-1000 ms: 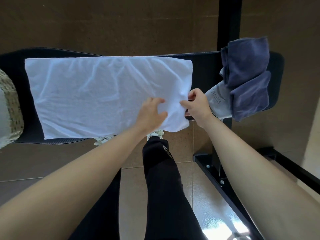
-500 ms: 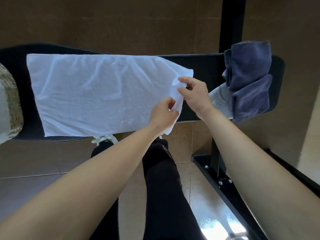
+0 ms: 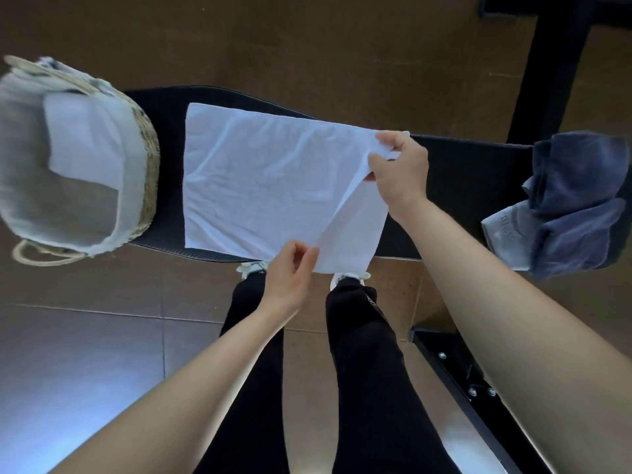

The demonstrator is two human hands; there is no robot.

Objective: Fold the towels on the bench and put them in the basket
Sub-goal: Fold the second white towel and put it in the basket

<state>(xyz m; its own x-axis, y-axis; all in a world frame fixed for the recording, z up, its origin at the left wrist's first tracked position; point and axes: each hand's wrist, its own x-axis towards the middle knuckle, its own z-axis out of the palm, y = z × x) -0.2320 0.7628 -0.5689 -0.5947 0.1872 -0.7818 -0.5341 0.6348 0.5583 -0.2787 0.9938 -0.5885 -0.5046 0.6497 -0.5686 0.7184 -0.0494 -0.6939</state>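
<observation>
A white towel (image 3: 260, 179) lies spread across the black bench (image 3: 455, 186), its right end lifted off the pad. My right hand (image 3: 398, 172) pinches the far right corner of the towel and holds it up. At the near right corner my left hand (image 3: 290, 268) pinches the towel's front edge. A woven basket (image 3: 147, 165) with a pale liner stands on the left end of the bench, and a folded white towel (image 3: 85, 138) lies inside it. A dark blue towel (image 3: 581, 200) sits bunched on the right end of the bench.
A grey printed cloth (image 3: 502, 230) lies under the blue towel. A black upright post (image 3: 547, 66) rises behind the bench at the right, and a black bolted floor rail (image 3: 458, 374) runs by my right leg. My legs and shoes stand on the brown tile floor.
Both hands have lifted the towel's right end and carried it leftwards over the rest. The view has swung left, so the basket is now fully in sight.
</observation>
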